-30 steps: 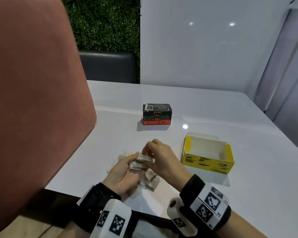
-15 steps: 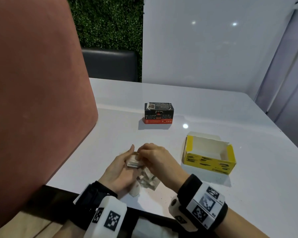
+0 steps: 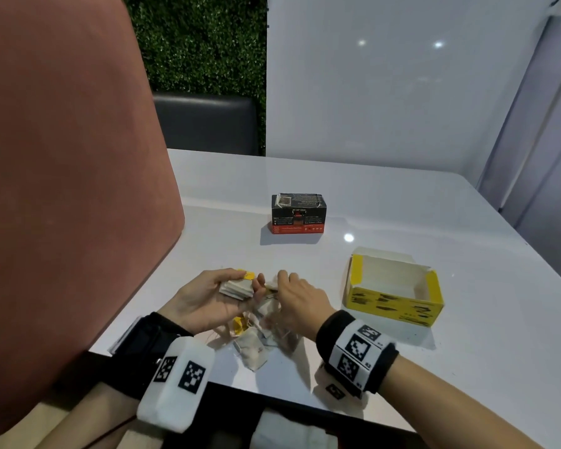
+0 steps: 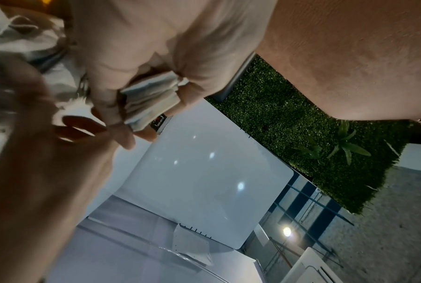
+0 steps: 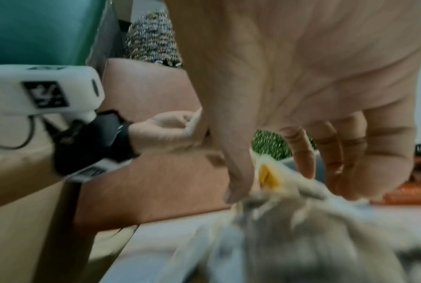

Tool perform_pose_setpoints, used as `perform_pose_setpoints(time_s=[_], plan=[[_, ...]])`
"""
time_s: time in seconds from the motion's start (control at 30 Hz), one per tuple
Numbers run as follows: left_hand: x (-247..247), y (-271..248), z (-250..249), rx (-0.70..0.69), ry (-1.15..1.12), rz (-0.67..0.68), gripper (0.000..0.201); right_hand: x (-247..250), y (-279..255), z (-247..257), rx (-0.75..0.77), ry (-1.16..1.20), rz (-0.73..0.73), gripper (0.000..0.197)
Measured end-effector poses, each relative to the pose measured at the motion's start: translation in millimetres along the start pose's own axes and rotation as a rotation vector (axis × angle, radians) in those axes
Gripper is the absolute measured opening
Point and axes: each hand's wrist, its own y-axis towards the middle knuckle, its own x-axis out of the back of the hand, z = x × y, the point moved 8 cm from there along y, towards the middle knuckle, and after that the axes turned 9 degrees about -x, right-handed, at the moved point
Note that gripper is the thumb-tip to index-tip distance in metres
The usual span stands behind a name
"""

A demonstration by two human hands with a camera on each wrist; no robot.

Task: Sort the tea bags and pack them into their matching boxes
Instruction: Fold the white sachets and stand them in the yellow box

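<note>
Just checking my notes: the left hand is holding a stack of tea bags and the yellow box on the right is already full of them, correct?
Not quite. The left hand does hold a stack of tea bags, but the yellow box stands open and empty; the head view shows its bare white inside.

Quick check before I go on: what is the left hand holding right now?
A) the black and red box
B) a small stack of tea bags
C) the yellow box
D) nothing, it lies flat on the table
B: the left hand grips a small stack of tea bags, seen edge-on in the left wrist view too, while the yellow box and the black and red box both stand untouched on the table.
</note>
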Motion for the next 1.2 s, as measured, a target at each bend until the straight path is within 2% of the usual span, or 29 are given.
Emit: perform_pose_setpoints(time_s=[0.07,0.23,0.37,0.47,0.57,0.7,0.77,0.87,0.93,1.07,1.2], plan=[[1.4,-3.2,0.8,0.014,-0.002,-0.003,0.04,13.7,8.0,-1.8,0.001,0.011,-0.004,0.046],[15.3,-8.1,11.0,0.032,0.002,-0.04,0.052,28.6,38.2,-4.4,0.022,0.048,0.072,0.025],[19.0,-12.3,21.4,0.069,0.009,-0.038,0.047,11.5,49.4,-9.1,-0.038,0.168,0.225,0.028],[24.2,-11.8,28.2,0.088,-0.014,-0.039,0.054,9.2,52.6,-13.2,-0.076,0.314,0.224,0.031],[30.4,-8.3,35.7,0.113,-0.064,-0.051,0.063,4.3,55.9,-15.8,-0.068,0.319,0.18,0.031],[30.6,-6.0,43.1,0.149,-0.143,-0.029,0.07,2.5,59.6,-15.0,-0.044,0.322,0.136,0.013],[30.3,-4.3,44.3,0.144,-0.177,-0.025,0.068,16.2,58.1,-13.8,-0.012,0.338,0.032,0.011],[21.9,-1.7,44.3,0.114,-0.237,-0.004,0.052,50.5,38.1,-5.8,0.089,0.441,-0.198,0.005],[13.5,1.0,44.3,0.083,-0.268,0.011,0.051,63.6,15.5,5.7,0.176,0.456,-0.278,0.006],[7.2,10.2,44.8,0.013,-0.174,0.016,0.054,57.2,-24.4,25.5,0.321,0.263,-0.306,0.004],[11.0,17.6,47.5,-0.025,-0.157,-0.037,0.053,56.7,-38.4,22.2,0.337,0.218,-0.3,0.008]])
